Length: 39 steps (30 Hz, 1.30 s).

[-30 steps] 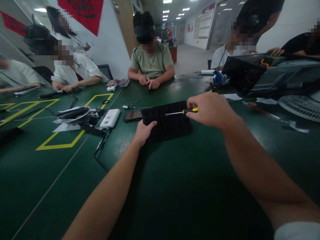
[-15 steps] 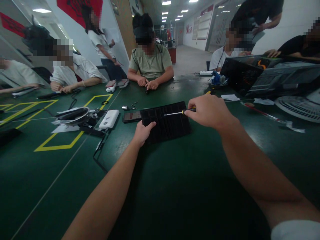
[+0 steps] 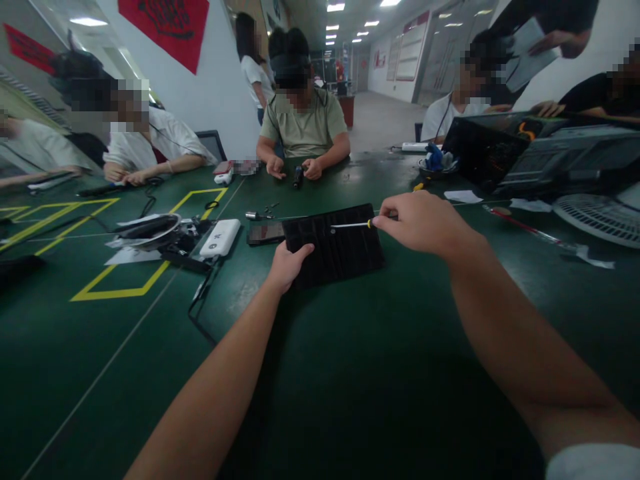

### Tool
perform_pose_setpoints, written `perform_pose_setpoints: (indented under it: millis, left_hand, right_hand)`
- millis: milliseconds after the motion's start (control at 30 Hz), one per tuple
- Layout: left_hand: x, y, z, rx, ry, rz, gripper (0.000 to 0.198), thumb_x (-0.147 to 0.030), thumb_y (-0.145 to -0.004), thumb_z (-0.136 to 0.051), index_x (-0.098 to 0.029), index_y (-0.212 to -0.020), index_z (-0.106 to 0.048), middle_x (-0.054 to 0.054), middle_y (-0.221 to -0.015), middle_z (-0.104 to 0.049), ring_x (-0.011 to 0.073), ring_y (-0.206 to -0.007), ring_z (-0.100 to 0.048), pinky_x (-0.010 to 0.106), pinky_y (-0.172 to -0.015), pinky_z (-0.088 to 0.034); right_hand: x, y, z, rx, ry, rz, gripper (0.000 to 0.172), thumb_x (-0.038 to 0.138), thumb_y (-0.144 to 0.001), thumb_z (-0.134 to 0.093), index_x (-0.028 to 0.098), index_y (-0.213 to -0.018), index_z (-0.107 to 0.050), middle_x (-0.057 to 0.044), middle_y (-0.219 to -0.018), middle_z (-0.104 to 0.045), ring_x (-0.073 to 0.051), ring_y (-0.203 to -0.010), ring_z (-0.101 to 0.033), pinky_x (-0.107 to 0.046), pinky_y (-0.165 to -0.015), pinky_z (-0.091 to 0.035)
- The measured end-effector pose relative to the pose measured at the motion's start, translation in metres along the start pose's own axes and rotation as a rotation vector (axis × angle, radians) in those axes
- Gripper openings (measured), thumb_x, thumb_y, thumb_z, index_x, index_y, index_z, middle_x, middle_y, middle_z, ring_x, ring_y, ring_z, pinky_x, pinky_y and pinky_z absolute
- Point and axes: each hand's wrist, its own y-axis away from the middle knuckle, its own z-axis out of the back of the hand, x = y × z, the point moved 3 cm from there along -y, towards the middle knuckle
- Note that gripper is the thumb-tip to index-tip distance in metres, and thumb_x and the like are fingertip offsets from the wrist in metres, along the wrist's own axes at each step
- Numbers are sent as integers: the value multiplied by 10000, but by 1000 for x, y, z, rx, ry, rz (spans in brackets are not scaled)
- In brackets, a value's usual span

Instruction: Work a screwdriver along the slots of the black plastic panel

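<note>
A flat black panel (image 3: 350,250) with ridges is tilted above the green table. My left hand (image 3: 290,263) grips its left edge, thumb on the front face. My right hand (image 3: 420,223) is closed round the yellow and black handle of a screwdriver (image 3: 353,225). The screwdriver's thin metal shaft points left across the panel, its tip at a small round spot near the panel's upper middle. A dark flat object (image 3: 265,232) lies just behind the panel's left edge.
A white power bank (image 3: 220,238) with cables and a round tray of parts (image 3: 150,230) stand at left. Small metal pieces (image 3: 256,215) lie behind the panel. At right are papers (image 3: 463,197), a fan grille (image 3: 597,217) and a computer case (image 3: 555,160). People sit around the table.
My right hand has shifted slightly right with the screwdriver; my left hand holds the panel as before. Across the table, a person's hands have moved apart around a small black object.
</note>
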Motion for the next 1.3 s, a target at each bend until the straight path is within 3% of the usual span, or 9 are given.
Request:
perform_pose_setpoints:
  millis: [1300]
  left_hand:
    - [-3,3,0,-6,-1,9,409,-357,-642,-959,-202,-965,-762,75,-986,-838,331,-1023,-813,530,-1043,-650]
  right_hand:
    - [-5,-5,-5,33,-2,3,365,471,-1053,-609,246,-1073,-895,-138,-1001,-842,-322,-916,-742,-418,-728,-483]
